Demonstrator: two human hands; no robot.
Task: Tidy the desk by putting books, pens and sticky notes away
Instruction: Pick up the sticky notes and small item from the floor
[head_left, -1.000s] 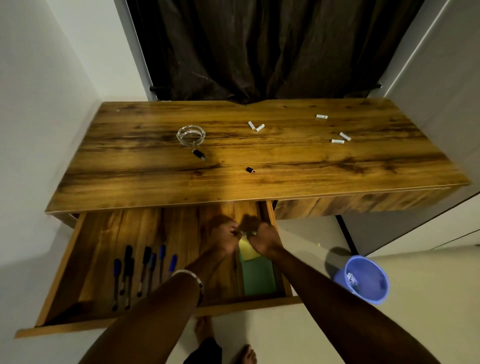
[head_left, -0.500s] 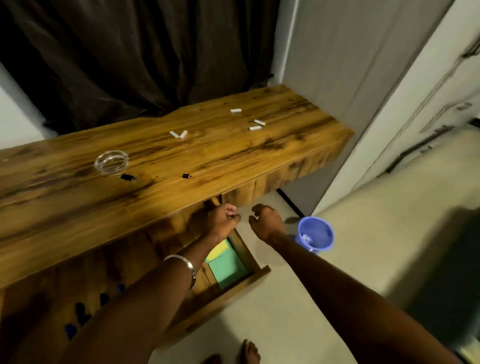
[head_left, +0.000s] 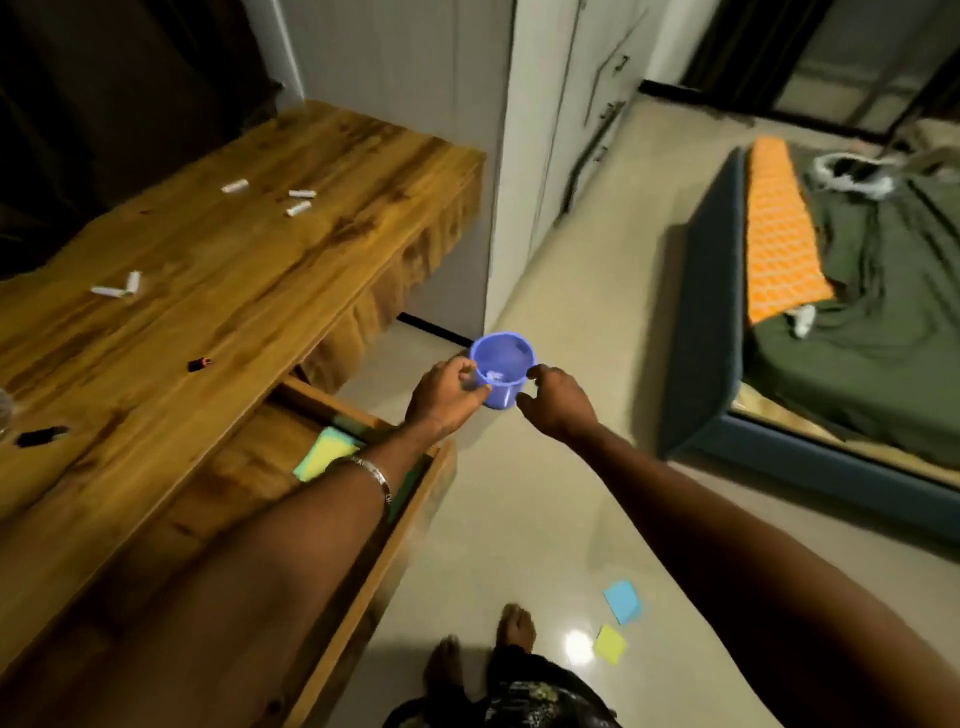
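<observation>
Both hands meet at mid-frame over the floor, in front of a blue bin (head_left: 503, 364). The left hand (head_left: 445, 395) has its fingers curled in toward the palm, thumb tip across the bin's near side in the picture; whether it pinches anything cannot be told. The right hand (head_left: 558, 402) is loosely curled and holds nothing that shows, its fingers just right of the bin. A metal bracelet (head_left: 375, 475) circles the left wrist. Pale scraps lie inside the bin. Under the left forearm, at left center, an open drawer (head_left: 363, 582) holds a yellow sticky pad (head_left: 323, 453) and a green one (head_left: 405, 493), mostly hidden by the arm. The table (head_left: 234, 291) fills the upper left; on it lie white cylinders, a pair (head_left: 117, 287) at the left and three (head_left: 280, 196) toward the far end, plus two small dark items (head_left: 198, 364) nearer the front edge. On the floor at lower center, a blue note (head_left: 622, 601) and a yellow note (head_left: 610, 644) lie near bare feet (head_left: 514, 626). A bed (head_left: 857, 322) with a green sheet and an orange patterned cloth (head_left: 776, 234) takes the right side.
</observation>
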